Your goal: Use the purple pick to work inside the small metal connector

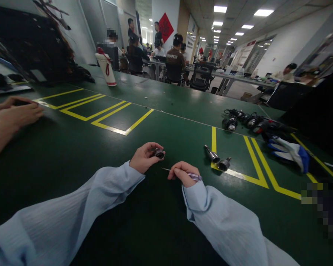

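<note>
My left hand (144,157) is closed around a small round metal part (159,153), held just above the green table (161,111). My right hand (183,173) pinches a thin screwdriver (192,176) with a clear purple handle; its metal tip points left toward the part. Both arms wear pale blue sleeves. To the right of my right hand, two metal cylindrical parts (218,159) lie on a yellow floor-tape line.
A pile of dark round parts and cables (248,121) and a blue-white glove (290,151) lie at the right. Another person's hands (15,112) rest at the left edge. A white bottle (107,68) stands at the back. Seated people work at far tables.
</note>
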The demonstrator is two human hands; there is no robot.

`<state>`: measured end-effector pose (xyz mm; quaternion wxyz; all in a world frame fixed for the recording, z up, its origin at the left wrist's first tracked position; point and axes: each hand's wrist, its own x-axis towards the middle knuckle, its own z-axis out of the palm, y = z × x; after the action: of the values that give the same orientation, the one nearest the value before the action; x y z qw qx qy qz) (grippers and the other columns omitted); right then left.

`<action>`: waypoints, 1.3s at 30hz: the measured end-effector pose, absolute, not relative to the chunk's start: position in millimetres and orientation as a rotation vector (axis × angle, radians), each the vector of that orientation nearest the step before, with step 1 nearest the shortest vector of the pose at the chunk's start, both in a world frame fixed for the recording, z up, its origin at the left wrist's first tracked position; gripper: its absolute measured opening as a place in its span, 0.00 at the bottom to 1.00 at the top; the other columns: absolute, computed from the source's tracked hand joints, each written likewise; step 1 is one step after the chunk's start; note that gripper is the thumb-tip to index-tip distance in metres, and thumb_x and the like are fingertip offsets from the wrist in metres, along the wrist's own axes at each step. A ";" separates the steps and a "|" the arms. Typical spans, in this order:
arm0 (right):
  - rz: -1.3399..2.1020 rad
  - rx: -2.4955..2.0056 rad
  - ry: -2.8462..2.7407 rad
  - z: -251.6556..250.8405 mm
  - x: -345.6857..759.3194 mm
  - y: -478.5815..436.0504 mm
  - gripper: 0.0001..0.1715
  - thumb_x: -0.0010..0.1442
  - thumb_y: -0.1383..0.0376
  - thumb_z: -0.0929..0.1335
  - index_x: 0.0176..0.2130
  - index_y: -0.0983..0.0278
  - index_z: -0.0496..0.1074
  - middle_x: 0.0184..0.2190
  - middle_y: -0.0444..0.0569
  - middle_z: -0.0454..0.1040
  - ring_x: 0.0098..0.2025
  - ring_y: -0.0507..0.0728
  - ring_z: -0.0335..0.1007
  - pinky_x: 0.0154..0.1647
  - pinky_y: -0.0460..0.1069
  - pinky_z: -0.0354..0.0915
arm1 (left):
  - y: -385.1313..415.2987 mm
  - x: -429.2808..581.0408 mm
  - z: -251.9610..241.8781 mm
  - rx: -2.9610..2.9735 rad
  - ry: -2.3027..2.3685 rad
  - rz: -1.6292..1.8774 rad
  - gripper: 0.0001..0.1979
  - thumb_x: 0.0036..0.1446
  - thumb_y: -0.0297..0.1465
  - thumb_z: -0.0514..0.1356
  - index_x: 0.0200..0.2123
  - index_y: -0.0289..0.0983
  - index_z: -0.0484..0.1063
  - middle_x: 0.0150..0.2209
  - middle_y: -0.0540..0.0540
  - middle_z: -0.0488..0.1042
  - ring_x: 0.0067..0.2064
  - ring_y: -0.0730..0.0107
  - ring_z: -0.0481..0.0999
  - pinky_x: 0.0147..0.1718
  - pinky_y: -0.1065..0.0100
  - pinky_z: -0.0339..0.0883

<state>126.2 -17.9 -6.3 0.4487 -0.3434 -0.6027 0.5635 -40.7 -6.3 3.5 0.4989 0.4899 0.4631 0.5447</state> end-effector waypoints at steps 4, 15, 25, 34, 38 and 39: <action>1.234 -0.866 -1.545 -8.9 126.7 -17.0 0.08 0.51 0.65 0.64 0.24 0.65 0.70 0.22 0.46 0.74 0.24 0.51 0.66 0.29 0.47 0.63 | -5.0 -42.3 2.3 1.185 1.099 1.314 0.17 0.36 0.22 0.63 0.34 0.32 0.67 0.36 0.46 0.72 0.40 0.63 0.75 0.40 0.60 0.70; 1.388 -0.788 -1.645 -11.4 121.7 -22.6 0.09 0.51 0.66 0.63 0.24 0.66 0.71 0.20 0.47 0.74 0.23 0.50 0.68 0.27 0.45 0.63 | -35.8 -42.0 11.9 1.107 1.213 1.425 0.16 0.36 0.23 0.62 0.34 0.32 0.67 0.34 0.46 0.73 0.40 0.63 0.74 0.40 0.61 0.70; 1.036 -0.857 -1.917 -4.6 123.5 -23.8 0.12 0.51 0.69 0.62 0.21 0.64 0.72 0.20 0.46 0.74 0.25 0.51 0.68 0.29 0.46 0.61 | -98.5 -41.9 19.3 1.056 1.329 1.470 0.14 0.42 0.24 0.60 0.36 0.35 0.69 0.43 0.43 0.71 0.46 0.58 0.72 0.45 0.59 0.69; 1.758 -1.004 -1.562 2.9 122.0 -34.1 0.22 0.52 0.63 0.60 0.11 0.64 0.65 0.06 0.41 0.60 0.09 0.47 0.54 0.12 0.43 0.50 | -97.3 -35.6 27.2 0.870 1.301 1.455 0.15 0.41 0.23 0.60 0.37 0.34 0.71 0.40 0.42 0.74 0.44 0.59 0.73 0.40 0.63 0.71; 1.801 -0.694 -1.469 2.2 121.2 -38.1 0.25 0.54 0.57 0.60 0.13 0.64 0.68 0.10 0.44 0.65 0.13 0.49 0.59 0.14 0.44 0.55 | -95.9 -38.5 28.0 0.829 1.333 1.412 0.17 0.40 0.24 0.61 0.38 0.34 0.71 0.40 0.42 0.75 0.43 0.60 0.74 0.41 0.63 0.70; 1.772 -0.621 -1.446 2.7 121.9 -38.5 0.25 0.55 0.56 0.60 0.14 0.64 0.68 0.11 0.45 0.66 0.14 0.50 0.60 0.15 0.45 0.56 | -95.1 -40.2 26.3 0.828 1.335 1.404 0.17 0.39 0.25 0.62 0.38 0.34 0.71 0.40 0.42 0.75 0.43 0.60 0.74 0.41 0.62 0.70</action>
<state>121.9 -38.5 2.7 0.3763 -0.2430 -0.5652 0.6927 -40.2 -95.1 26.3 0.4947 0.3414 0.5505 0.5793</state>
